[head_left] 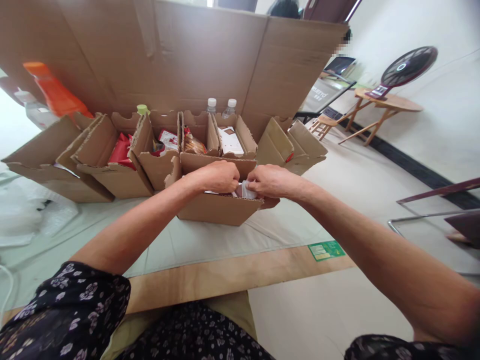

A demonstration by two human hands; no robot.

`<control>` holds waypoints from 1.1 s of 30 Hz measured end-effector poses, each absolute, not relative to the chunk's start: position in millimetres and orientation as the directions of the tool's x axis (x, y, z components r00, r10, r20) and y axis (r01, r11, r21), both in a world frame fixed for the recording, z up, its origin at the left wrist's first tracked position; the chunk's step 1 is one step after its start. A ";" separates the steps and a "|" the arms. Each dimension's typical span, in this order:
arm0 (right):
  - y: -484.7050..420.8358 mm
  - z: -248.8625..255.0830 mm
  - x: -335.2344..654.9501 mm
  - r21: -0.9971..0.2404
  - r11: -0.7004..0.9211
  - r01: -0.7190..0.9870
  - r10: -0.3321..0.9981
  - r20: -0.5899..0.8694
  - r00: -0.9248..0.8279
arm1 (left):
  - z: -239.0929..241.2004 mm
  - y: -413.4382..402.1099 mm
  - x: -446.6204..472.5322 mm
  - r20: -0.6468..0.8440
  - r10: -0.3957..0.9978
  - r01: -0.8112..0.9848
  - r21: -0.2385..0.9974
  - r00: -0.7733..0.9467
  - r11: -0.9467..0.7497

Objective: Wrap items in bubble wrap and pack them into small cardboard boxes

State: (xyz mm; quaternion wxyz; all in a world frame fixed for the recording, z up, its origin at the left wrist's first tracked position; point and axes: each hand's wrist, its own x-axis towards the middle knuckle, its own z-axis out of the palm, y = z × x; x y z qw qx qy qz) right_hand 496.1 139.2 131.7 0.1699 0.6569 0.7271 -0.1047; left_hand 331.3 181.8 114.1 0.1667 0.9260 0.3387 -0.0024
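Both hands reach into the front cardboard box (pixel 215 209), which stands close to me on the cloth-covered table. My left hand (pixel 221 176) is closed just inside the box; what its fingers hold, if anything, is hidden. At the box's right end, my right hand (pixel 270 181) pinches a translucent plastic bag (pixel 247 190). White and brown items show only in part beneath the hands. Behind this box stand other open boxes, with a red packet (pixel 121 150), a white and red packet (pixel 168 140), a bag of brown snacks (pixel 194 144) and a white card (pixel 230 140).
A tall cardboard panel (pixel 202 55) rises behind the boxes. An orange bottle (pixel 56 92) and clear plastic wrapping (pixel 56 215) are at left. A green card (pixel 326 250) lies on the wooden edge (pixel 225 272). A fan (pixel 408 66) stands on a small table at right.
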 end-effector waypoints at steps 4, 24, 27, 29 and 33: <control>139.0 131.8 487.9 0.142 0.145 0.979 0.927 -0.364 -0.085 | 108.9 184.5 335.8 -0.114 0.625 0.627 0.296 0.772 -0.721; 20.9 -3.2 477.8 -0.845 0.078 0.530 0.952 0.221 0.212 | -33.1 90.7 229.2 0.277 0.960 0.187 0.942 0.033 -0.278; -13.3 -16.0 454.9 -0.862 0.037 0.506 0.909 0.240 0.342 | -37.2 46.1 227.7 0.309 0.949 0.236 0.919 0.062 -0.315; -35.7 -20.5 441.1 -0.867 0.066 0.494 0.892 0.273 0.360 | -35.7 10.3 208.9 0.292 0.954 0.313 0.902 0.062 -0.296; -34.7 -3.6 395.2 -0.871 0.179 0.457 0.933 0.297 0.202 | -15.6 -17.8 151.9 0.218 0.966 0.338 0.927 -0.141 -0.160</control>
